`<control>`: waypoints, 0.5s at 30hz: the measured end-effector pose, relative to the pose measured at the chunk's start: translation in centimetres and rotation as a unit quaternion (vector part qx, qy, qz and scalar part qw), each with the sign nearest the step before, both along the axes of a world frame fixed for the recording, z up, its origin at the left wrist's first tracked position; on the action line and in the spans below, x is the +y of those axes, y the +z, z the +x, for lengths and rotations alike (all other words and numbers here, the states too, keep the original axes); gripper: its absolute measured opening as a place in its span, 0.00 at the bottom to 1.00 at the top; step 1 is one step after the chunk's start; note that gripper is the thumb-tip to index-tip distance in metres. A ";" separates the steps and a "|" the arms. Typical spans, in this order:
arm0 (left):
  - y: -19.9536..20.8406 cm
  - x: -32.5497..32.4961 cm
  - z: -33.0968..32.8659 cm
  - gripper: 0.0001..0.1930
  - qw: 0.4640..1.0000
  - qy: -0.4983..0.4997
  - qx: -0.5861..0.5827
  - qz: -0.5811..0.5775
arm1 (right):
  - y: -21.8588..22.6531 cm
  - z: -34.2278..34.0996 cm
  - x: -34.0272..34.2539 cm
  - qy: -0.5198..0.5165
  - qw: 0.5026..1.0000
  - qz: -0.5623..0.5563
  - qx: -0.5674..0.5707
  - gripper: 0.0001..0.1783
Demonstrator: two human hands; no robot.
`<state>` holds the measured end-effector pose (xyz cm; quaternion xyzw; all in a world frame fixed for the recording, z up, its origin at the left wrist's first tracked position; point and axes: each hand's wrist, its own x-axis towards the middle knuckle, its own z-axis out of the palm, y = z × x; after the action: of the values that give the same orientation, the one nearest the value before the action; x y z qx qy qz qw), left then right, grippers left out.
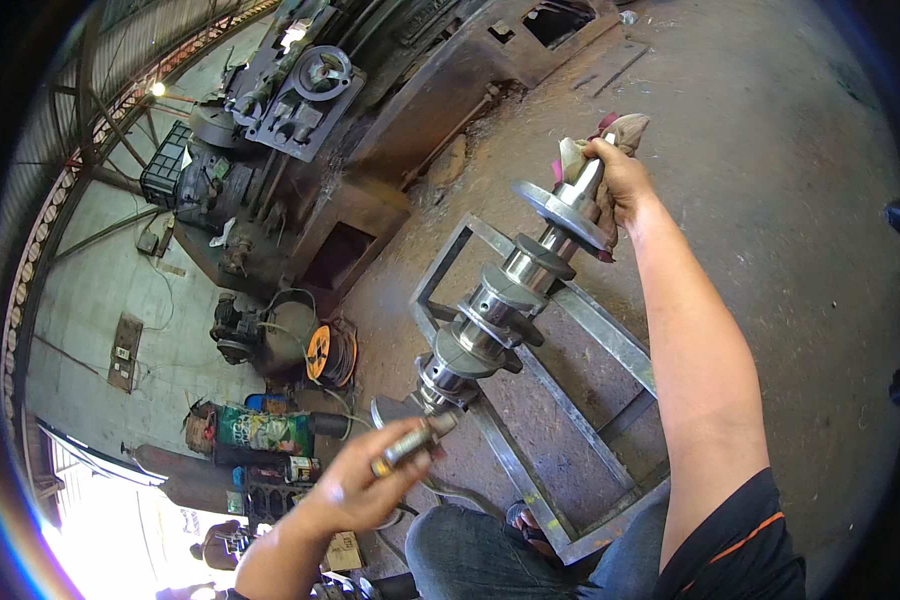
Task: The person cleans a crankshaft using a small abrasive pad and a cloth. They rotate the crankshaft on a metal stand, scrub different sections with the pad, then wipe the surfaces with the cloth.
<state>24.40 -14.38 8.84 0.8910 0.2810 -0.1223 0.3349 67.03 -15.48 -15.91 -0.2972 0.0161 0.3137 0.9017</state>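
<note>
A shiny steel crankshaft [487, 308] lies slantwise across a welded metal stand [610, 335], its flanged end farther away to the right. My left hand [355, 485] is closed round a short silvery cylindrical tool [410, 446] with a yellow end. That tool points at the crankshaft's near end; whether they touch I cannot tell. At the far end, beyond the round flange, my right hand [625, 180] grips a brownish rag [627, 132] with pink parts against the shaft. Its fingertips are partly hidden by the rag and shaft.
A large machine with a handwheel [322, 74] fills the upper left. Along the left are a compressor [280, 330], an orange cable reel [331, 354], a gas cylinder [190, 485] and an engine block [270, 497]. A hose [460, 492] crosses the floor beside my knee.
</note>
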 end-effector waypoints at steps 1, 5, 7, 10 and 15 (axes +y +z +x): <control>0.5 0.7 1.1 0.16 0.991 -0.067 0.007 0.116 | 0.0 0.0 0.0 0.000 1.000 0.004 -0.006 0.14; 0.8 1.3 4.0 0.14 0.955 -0.115 0.018 0.273 | 0.0 0.1 0.0 0.008 1.000 0.003 -0.016 0.13; 1.0 1.2 4.7 0.13 0.949 -0.098 0.063 0.292 | 0.0 0.1 -0.1 0.010 1.000 -0.011 -0.015 0.13; 1.5 1.1 5.4 0.12 0.946 -0.083 0.099 0.298 | 0.2 -0.1 -0.3 0.007 1.000 -0.001 -0.021 0.14; 1.9 0.9 7.1 0.13 0.948 -0.060 0.026 0.312 | 0.4 -0.4 -0.6 0.004 1.000 0.001 -0.013 0.14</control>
<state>31.51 -13.53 10.69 0.9628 0.2597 -0.0711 0.0245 66.64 -16.05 -15.53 -0.3008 0.0030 0.3133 0.9007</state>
